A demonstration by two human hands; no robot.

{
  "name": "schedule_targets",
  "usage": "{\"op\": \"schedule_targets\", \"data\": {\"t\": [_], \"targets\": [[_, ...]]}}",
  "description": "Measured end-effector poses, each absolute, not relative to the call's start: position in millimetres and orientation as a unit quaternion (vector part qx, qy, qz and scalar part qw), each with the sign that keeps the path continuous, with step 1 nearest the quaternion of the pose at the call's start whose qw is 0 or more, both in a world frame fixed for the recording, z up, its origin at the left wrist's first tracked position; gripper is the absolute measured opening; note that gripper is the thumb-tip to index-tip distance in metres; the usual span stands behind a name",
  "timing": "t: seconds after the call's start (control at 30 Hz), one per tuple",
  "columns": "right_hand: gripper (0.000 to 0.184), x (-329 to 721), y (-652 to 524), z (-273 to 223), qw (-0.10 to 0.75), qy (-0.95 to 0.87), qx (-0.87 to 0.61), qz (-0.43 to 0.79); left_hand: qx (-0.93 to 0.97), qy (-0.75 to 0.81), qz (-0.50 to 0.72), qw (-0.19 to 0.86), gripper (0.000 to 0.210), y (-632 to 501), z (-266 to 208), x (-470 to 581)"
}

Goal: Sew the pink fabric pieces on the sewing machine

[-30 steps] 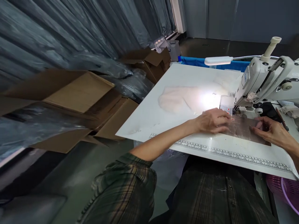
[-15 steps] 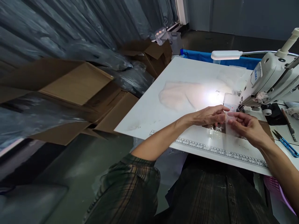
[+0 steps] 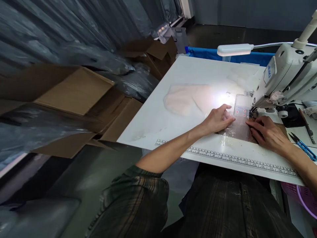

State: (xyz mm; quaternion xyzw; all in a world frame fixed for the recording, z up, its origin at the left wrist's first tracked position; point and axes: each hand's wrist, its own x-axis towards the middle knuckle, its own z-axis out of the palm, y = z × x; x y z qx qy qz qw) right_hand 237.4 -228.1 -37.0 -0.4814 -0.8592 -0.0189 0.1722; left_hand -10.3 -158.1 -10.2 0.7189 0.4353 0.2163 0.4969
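A clear, frosted plastic piece point(image 3: 240, 124) with small red-and-white marks near its top lies flat beside the presser foot point(image 3: 251, 113) of a white sewing machine point(image 3: 277, 81). My left hand point(image 3: 219, 119) rests at its left side, thumb and forefinger spread apart with nothing between them. At the right edge, just below the presser foot, my right hand point(image 3: 267, 134) has its thumb and fingertips drawn close together on the plastic. Under it shows a brown strip point(image 3: 281, 127) on the table.
A lit lamp point(image 3: 235, 49) shines on the white table point(image 3: 153, 122), which has a ruler printed along its front edge. Blue thread snips point(image 3: 303, 147) lie at the right. Open cardboard boxes point(image 3: 74, 89) stand left; a pink basket point(image 3: 302, 195) is below right.
My hands have moved apart: the left drew off to the left and spread its fingers, the right moved to the plastic's right edge. The plastic piece now lies flatter and more in view.
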Motion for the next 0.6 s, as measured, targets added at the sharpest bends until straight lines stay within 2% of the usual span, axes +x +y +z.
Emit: {"op": "schedule_targets", "data": {"t": [0.17,0.37,0.6], "targets": [[0.039,241,-220,-42,0.175,-0.844,-0.507,0.009,0.705,0.449,0.208,0.508,0.06,-151,-10,-10],[0.041,245,-225,-49,0.217,-0.832,-0.51,0.033,0.707,0.443,0.2,0.513,0.053,-149,-17,-12],[0.042,246,-226,-52,0.238,-0.837,-0.492,0.037,0.719,0.426,0.189,0.515,0.061,-150,-21,-13]]}}
